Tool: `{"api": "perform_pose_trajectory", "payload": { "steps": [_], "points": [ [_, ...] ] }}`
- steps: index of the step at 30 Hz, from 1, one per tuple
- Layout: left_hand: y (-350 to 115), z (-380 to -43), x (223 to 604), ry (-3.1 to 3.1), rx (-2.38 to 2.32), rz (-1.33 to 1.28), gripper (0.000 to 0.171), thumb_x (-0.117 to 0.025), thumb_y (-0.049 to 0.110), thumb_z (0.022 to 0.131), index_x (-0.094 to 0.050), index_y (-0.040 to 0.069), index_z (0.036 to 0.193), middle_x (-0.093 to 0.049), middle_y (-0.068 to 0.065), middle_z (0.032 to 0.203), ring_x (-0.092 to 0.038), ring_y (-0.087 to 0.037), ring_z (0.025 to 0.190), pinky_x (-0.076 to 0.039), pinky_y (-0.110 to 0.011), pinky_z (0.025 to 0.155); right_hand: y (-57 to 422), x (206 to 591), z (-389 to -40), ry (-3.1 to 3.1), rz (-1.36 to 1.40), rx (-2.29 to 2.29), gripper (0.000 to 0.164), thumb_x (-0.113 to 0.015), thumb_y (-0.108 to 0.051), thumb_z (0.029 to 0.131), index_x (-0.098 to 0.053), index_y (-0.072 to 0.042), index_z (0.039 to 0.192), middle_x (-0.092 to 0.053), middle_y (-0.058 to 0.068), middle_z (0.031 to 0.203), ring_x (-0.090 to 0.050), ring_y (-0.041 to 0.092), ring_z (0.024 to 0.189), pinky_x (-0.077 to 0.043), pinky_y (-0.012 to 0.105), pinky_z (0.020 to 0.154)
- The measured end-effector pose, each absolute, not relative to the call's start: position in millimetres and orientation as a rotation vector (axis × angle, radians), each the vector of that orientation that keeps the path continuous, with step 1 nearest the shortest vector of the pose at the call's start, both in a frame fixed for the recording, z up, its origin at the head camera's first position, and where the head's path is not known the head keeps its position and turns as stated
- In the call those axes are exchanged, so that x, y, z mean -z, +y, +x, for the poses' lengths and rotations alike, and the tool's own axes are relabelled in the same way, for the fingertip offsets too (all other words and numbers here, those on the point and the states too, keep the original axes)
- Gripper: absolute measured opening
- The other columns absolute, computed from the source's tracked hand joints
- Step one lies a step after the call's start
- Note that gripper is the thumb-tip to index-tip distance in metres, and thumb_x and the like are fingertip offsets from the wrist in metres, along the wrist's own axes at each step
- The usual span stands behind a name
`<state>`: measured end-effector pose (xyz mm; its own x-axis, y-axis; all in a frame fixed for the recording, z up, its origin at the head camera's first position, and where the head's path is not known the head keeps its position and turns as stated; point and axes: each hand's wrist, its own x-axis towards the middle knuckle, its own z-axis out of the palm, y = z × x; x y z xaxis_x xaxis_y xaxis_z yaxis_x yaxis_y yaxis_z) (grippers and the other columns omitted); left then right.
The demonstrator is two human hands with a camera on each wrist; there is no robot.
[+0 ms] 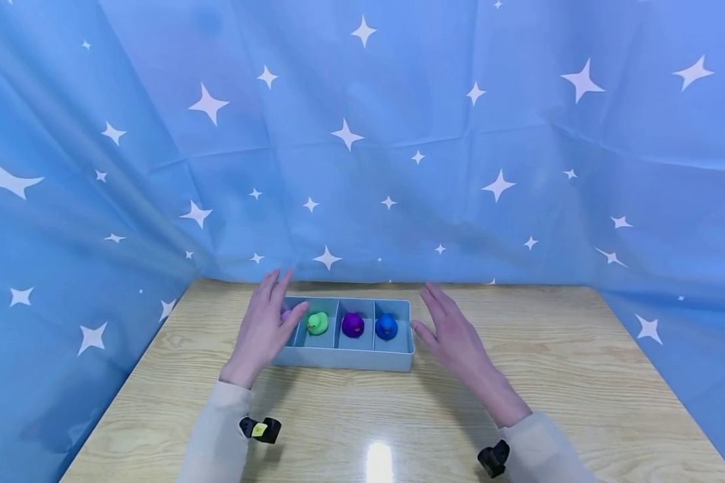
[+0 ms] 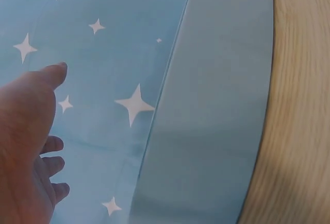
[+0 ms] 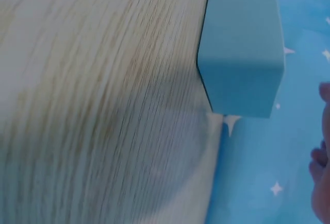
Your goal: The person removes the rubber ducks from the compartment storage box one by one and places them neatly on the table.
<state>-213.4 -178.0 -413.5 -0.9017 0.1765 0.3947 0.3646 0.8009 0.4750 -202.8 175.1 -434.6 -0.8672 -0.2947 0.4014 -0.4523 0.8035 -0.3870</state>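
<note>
A long light-blue box [image 1: 344, 360] with dividers stands on the table. In its compartments sit small rubber ducks: a light green duck [image 1: 317, 323], a purple duck [image 1: 353, 325], a blue duck [image 1: 387, 327] and, partly hidden by my left hand, a lilac duck [image 1: 286, 314]. My left hand [image 1: 264, 332] overlaps the box's left end in the head view, its fingers extended and the thumb apart. My right hand [image 1: 457, 339] is beside the right end, fingers extended, thumb tip right at the rim. Neither hand holds anything.
The wooden table [image 1: 568, 376] reaches back to a blue star-patterned curtain [image 1: 399, 147], which also hangs along the left and right sides. A bright light reflection lies on the table in front of the box. Both wrists carry small black camera mounts.
</note>
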Motion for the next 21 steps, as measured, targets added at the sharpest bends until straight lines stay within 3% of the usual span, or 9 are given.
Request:
{"api": "perform_pose_trajectory", "payload": {
  "steps": [10,21],
  "points": [
    [-199.4,-207.8,428.5,-2.621,0.838,-0.276,0.075,-0.061,0.042,0.103,-0.032,0.004,0.160,-0.029,-0.026,0.161,-0.029,-0.051,0.145,-0.030,-0.067,0.113,162.4,431.4,-212.1,-2.660,0.781,-0.683,0.059,-0.074,-0.025,0.097,-0.053,0.003,0.145,-0.052,0.019,0.148,-0.048,0.037,0.137,-0.043,0.054,0.111],
    [-213.2,-204.2,444.5,-2.688,1.213,-0.158,0.082,-0.061,0.044,0.103,-0.021,0.007,0.164,-0.019,-0.021,0.167,-0.019,-0.044,0.152,-0.025,-0.065,0.118,150.2,431.5,-222.2,-2.731,0.920,-0.699,0.047,-0.076,-0.017,0.095,-0.062,0.002,0.136,-0.062,0.019,0.137,-0.056,0.037,0.130,-0.047,0.052,0.108]
  ]
}}
